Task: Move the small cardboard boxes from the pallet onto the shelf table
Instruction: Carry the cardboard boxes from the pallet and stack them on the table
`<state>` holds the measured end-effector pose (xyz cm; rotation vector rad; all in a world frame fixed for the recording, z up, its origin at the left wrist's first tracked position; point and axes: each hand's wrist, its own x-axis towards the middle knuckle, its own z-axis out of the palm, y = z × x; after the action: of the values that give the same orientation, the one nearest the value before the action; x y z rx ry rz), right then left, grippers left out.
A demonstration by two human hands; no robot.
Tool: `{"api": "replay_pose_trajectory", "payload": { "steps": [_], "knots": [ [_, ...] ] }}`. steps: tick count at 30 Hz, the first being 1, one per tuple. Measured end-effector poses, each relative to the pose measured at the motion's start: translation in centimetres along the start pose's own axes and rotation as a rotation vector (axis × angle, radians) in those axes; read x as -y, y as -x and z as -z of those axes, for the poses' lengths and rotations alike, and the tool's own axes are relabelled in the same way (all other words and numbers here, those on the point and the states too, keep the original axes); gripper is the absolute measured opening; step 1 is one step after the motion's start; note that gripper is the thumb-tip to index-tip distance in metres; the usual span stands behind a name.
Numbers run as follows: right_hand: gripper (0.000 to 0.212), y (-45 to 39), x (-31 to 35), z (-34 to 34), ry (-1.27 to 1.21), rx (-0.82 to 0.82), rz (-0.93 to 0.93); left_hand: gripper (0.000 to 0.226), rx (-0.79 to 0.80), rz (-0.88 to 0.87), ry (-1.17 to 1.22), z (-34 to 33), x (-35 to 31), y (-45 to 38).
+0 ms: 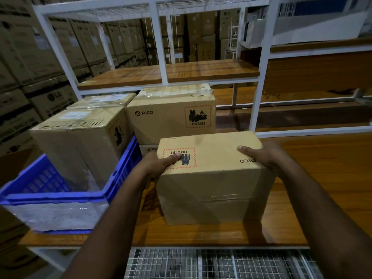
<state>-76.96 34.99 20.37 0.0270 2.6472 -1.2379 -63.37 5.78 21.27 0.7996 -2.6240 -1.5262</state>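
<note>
Head view: looked forward and down at a white-framed metal shelf table with wooden boards, largest thing in sight and the landmark here. Behind it, walls of stacked brown warehouse cartons. On its left end, a blue plastic crate holding two tall taped cardboard boxes. Toward its back, a stack of brown PICO-printed cardboard boxes with a battery hazard label. At its front middle, the small brown cardboard box with an upside-down hazard label, seemingly resting on the board. Left hand curled round the box's left top edge, thumb lying on the label; right hand gripping the right top corner.

Judged stiff and dry, so unlikely to slip; moderate weight likely, given two hands used. Battery marking suggests gentle setting down, no dropping. Best hold: opposite side walls near the top or under the bottom edges, away from the glossy tape across the front.

Pallet not visible. Fingers on the box's far sides hidden. Lower box of the stack mostly covered. Cannot tell whether the held box fully sat on the board. Wire grid below cut off.
</note>
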Motion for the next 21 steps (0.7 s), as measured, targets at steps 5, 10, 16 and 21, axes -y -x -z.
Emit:
{"api": "replay_pose_trajectory", "payload": {
  "steps": [5, 10, 16, 21],
  "knots": [
    [0.070, 0.2, 0.4, 0.5, -0.028, 0.055, 0.028, 0.052, 0.033, -0.039, 0.016, -0.1, 0.2, 0.1],
    [0.078, 0.1, 1.8, 0.9, 0.119, 0.062, -0.039, 0.064, 0.049, 0.053, -0.014, 0.3, 0.0, -0.6],
    [0.060, -0.1, 0.7, 0.6, 0.046, 0.032, -0.004, 0.056, 0.062, 0.035, -0.007, 0.3, 0.1, -0.8],
    [0.048, 0.3, -0.3, 0.0, -0.029, -0.021, 0.082, 0.081, 0.082, -0.019, 0.043, 0.2, 0.3, 0.2]
  ]
}}
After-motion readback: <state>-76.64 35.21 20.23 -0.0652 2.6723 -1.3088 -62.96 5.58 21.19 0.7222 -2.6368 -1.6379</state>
